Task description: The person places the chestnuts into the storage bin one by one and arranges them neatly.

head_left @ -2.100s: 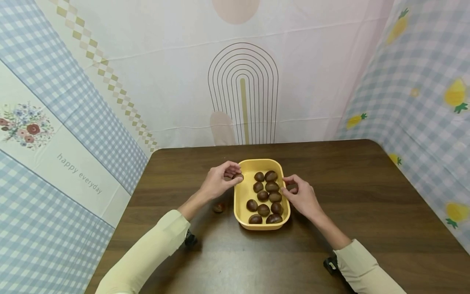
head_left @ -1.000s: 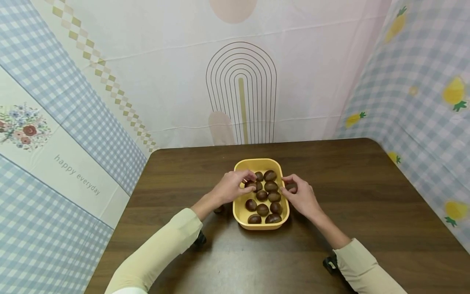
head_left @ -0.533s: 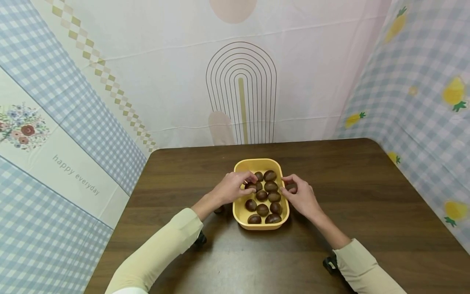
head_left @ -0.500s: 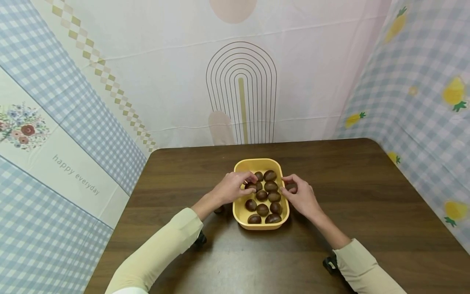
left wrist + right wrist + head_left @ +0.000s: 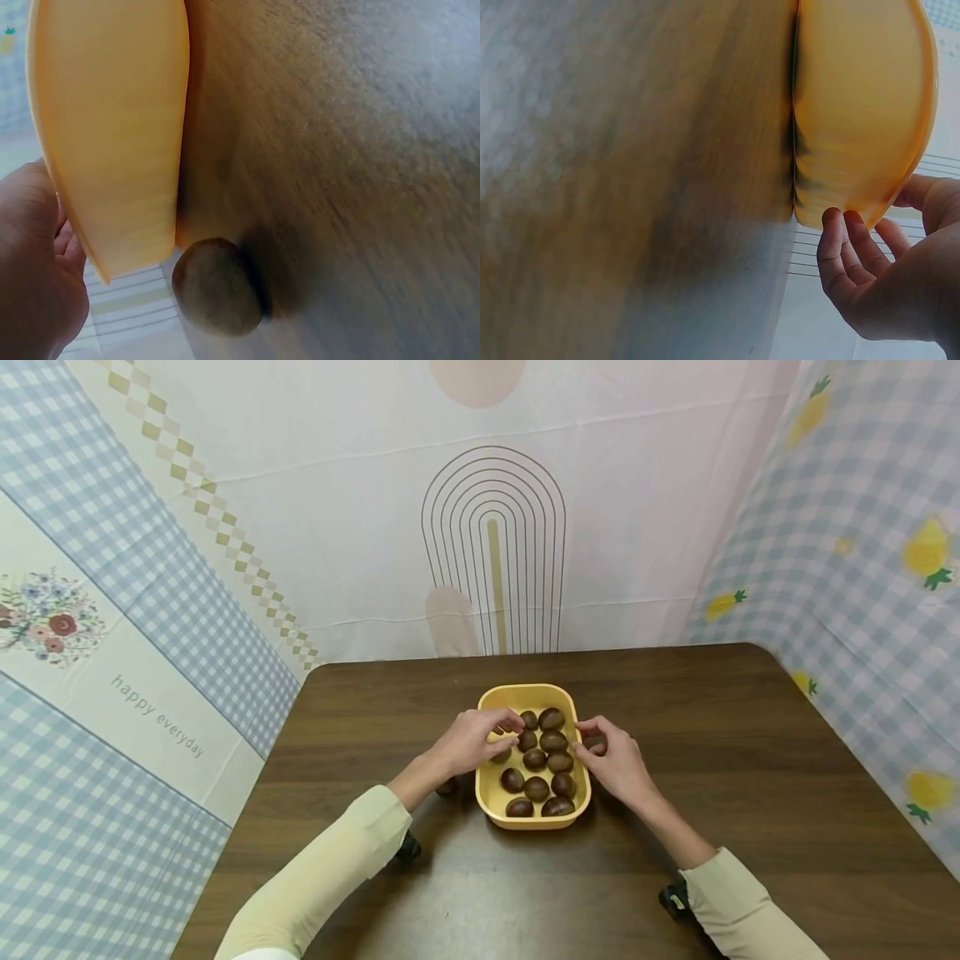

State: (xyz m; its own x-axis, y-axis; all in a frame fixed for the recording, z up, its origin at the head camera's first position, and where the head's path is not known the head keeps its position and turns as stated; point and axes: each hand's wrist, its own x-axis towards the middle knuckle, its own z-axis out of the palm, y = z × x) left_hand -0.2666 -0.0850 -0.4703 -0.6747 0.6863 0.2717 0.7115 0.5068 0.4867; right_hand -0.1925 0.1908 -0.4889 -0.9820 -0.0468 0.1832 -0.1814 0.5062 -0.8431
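A yellow rectangular container (image 5: 532, 823) stands on the table with several brown chestnuts (image 5: 536, 789) inside. My left hand (image 5: 474, 742) reaches over its left rim, thumb and fingers spread apart. Just below the left thumb, one chestnut (image 5: 501, 757) lies in the container, partly covered by the hand. At the opposite rim, my right hand (image 5: 617, 764) pinches the container's side; in the right wrist view its fingers (image 5: 861, 244) lie against the outer wall and the thumb is at the rim.
A single chestnut (image 5: 217, 289) rests on the wooden table (image 5: 675, 710) left of the container, mostly behind the left wrist in the head view. Printed cloths (image 5: 337, 527) hang behind the table and along both sides.
My left hand has carried a chestnut from the left rim into the container and let go of it; it now lies lower, beneath the thumb. My right hand has stayed at the rim.
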